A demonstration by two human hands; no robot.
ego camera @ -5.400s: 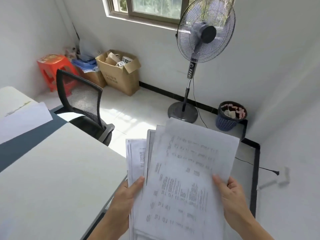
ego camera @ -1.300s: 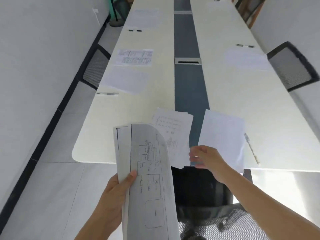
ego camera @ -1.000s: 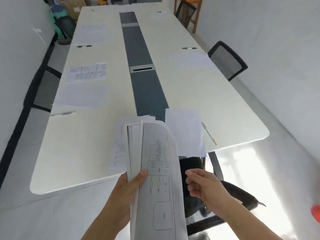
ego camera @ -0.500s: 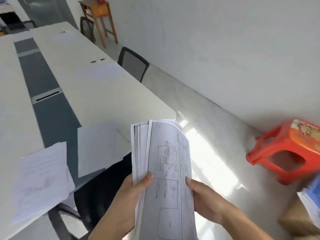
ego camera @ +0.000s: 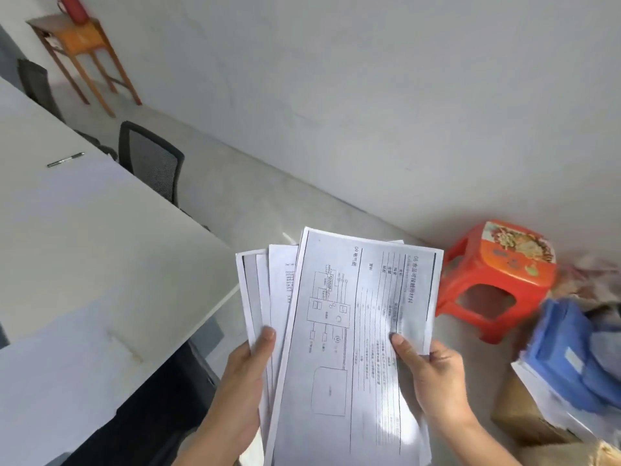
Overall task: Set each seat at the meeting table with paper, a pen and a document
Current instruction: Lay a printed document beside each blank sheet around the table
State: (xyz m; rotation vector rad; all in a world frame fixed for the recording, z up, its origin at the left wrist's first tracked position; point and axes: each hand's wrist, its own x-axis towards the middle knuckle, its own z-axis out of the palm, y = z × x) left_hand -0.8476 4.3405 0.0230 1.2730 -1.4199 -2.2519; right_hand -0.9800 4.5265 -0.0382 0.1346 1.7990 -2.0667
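Stack of printed sheets (ego camera: pixel 279 297): held in the air in front of the person, fanned out, just off the near corner of the desk (ego camera: pixel 111 264) and not touching it.
Top sheet (ego camera: pixel 356 331): faces the camera; it shows a line diagram on its left half and ruled rows of text on its right half.
Left hand (ego camera: pixel 242 388): grips the lower left edge of the stack. The thumb (ego camera: pixel 265 338) presses on the upper face; the fingers pass under the sheets, out of view.
Right hand (ego camera: pixel 433 375): pinches the lower right part of the top sheet. The thumb (ego camera: pixel 400 344) lies on the printed face; the fingers are hidden behind the paper.
Pen (ego camera: pixel 65 159): lies flat on the desk near its far right edge, in front of a chair (ego camera: pixel 151 159).
Blank sheet (ego camera: pixel 64 203): lies flat on the desk just beside the pen.
Second blank sheet (ego camera: pixel 67 364): lies at the near end of the desk.
Red stool (ego camera: pixel 497 280): stands on the floor (ego camera: pixel 268 196) by the wall, to the right of the stack.
Blue folders (ego camera: pixel 571 358): piled at the right edge of the view, blurred, above a cardboard box (ego camera: pixel 524 422).
Wooden side table (ego camera: pixel 80 52): stands against the wall at the far end of the room.
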